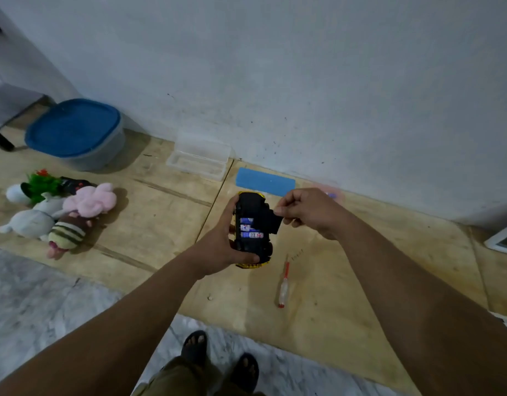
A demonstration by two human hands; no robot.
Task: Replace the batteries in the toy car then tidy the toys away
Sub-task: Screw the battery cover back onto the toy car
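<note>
- Feet in dark sandals [218, 358] at bottom centre of the frame, standing on marble floor [46, 304]; both bare forearms reach up from the lower corners.
- Left hand [218, 247], centre frame: its grip is wrapped round the toy car [253, 228], thumb along the near end, fingers curled behind the far side. Car is held off the floor, underside up, black chassis with yellow body showing at both ends.
- Battery bay open; three batteries [251, 227] seated side by side, blue-and-white labels visible.
- Right hand [306, 212], just right of the car: grip pinches the black battery cover [271, 222] between thumb and fingertips, other fingers curled. Cover tilted over the bay's right edge, partly covering it.
- Screwdriver [283, 284], red shaft and clear handle, lies on the tan mat [346, 281] below and right of the car, apart from both hands.
- Blue rectangular block [265, 182] on the mat just above the car, near the wall.
- Clear plastic case [199, 158], lid open, against the wall, upper centre.
- Grey tub with blue lid [75, 132], upper left.
- Soft toys [60, 212] in a heap at left: pink, white, striped; a green plastic plant piece beside them.
</note>
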